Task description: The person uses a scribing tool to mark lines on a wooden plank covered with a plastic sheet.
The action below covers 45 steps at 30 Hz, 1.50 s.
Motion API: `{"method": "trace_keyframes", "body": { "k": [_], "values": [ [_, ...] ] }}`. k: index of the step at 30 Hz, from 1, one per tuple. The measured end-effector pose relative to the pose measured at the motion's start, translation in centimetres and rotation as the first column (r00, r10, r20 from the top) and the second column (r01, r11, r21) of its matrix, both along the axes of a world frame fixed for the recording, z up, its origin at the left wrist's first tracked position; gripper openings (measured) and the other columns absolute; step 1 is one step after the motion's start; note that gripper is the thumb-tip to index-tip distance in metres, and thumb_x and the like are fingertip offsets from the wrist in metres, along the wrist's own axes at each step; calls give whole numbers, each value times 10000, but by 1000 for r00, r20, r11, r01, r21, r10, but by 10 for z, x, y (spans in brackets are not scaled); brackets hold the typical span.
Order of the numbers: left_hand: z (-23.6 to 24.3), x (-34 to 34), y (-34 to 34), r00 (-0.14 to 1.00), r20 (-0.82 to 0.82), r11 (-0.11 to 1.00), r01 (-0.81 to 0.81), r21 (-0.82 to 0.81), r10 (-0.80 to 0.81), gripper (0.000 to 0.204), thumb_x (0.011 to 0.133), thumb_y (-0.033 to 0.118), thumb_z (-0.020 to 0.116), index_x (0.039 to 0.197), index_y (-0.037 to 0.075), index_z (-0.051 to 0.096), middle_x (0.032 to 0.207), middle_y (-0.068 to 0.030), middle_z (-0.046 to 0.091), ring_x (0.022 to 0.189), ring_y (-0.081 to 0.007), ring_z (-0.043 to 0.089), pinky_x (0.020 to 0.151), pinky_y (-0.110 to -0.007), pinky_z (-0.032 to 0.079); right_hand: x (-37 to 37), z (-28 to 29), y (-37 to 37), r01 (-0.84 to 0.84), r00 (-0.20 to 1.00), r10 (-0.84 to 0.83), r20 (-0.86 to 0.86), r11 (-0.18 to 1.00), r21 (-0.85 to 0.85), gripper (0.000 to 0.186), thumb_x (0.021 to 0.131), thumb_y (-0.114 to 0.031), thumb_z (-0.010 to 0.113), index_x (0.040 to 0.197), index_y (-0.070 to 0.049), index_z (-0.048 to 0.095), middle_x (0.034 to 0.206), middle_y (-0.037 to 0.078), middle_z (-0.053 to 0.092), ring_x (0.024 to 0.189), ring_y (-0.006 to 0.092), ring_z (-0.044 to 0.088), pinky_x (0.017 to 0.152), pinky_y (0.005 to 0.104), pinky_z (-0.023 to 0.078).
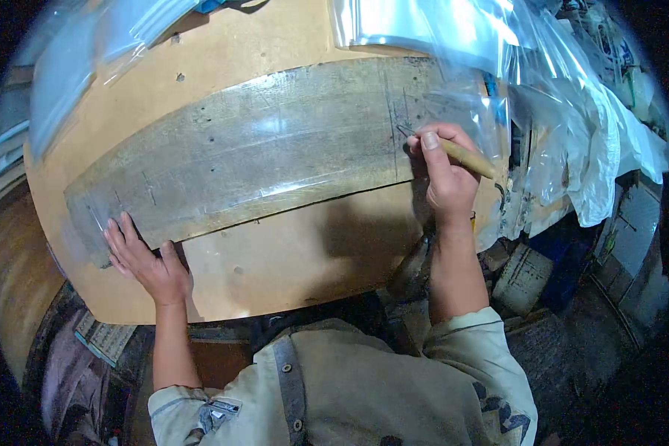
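A long, curved, scuffed grey sheet (275, 134) with dark marks and lines lies on a light wooden board (253, 275), with what looks like clear film over it. My left hand (145, 256) rests at the sheet's lower left end, fingers spread. My right hand (446, 167) grips a pointed tool with a pale wooden handle (473, 160) near the sheet's right end. The thin tip is over the crossed lines there; whether it touches the surface I cannot tell.
Glossy clear sheets (386, 22) lie along the back. More plastic sheets (82, 67) are at the upper left, and crumpled film (602, 149) hangs over the right side. A pale container (520, 282) stands below the board at the right.
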<state>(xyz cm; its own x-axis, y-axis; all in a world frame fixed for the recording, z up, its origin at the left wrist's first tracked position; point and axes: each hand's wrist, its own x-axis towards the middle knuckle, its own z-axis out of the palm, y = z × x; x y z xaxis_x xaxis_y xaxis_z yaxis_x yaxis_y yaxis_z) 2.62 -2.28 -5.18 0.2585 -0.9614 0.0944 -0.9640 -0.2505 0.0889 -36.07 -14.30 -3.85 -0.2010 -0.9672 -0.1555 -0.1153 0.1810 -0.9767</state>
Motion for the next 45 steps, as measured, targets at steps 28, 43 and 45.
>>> {"method": "trace_keyframes", "body": {
  "k": [28,43,45],
  "values": [
    [-4,2,2,1000,18,999,19,-39,-18,755,929,612,359,1485,105,300,1547,-167,232,1439,-357,154,1121,-560,43,12,4,-9,22,998,-18,-68,998,56,141,904,-129,638,892,11,643,782,60,673,738,113,635,685,251,499],
    [-5,3,2,1000,1,999,14,-31,-14,783,903,622,392,1477,97,310,1536,-181,240,1435,-383,149,1113,-575,46,13,-2,-6,103,995,-103,9,994,41,142,906,-129,644,884,12,641,783,64,685,728,109,636,677,252,500],
    [-6,4,2,1000,-4,999,13,-41,-14,796,905,655,351,1485,111,304,1550,-160,226,1439,-366,152,1115,-575,38,10,-4,-6,63,997,-63,-33,998,5,143,905,-127,645,889,15,640,788,62,681,730,107,634,677,252,501]
  ]
}}
